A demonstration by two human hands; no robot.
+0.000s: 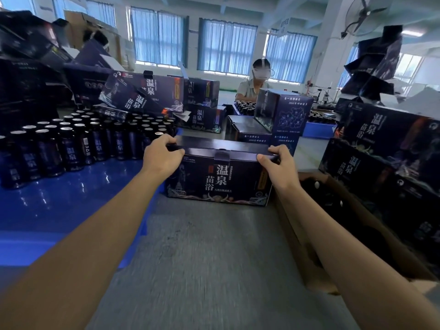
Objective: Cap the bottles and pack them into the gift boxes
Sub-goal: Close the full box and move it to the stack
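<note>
Grey worktable (202, 258), frame centre: closed dark gift box (219, 177) stands on it. Left hand (164, 154) grips its top left corner, right hand (277, 165) its top right. Dark bottles (71, 144) crowd blue tray (71, 198), left of frame.

Bare table (209, 258) between bottles (71, 144) (left) and carton (357, 222)

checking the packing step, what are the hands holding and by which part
Both hold the closed gift box: the left hand grips its top left corner, the right hand its top right corner.
</note>
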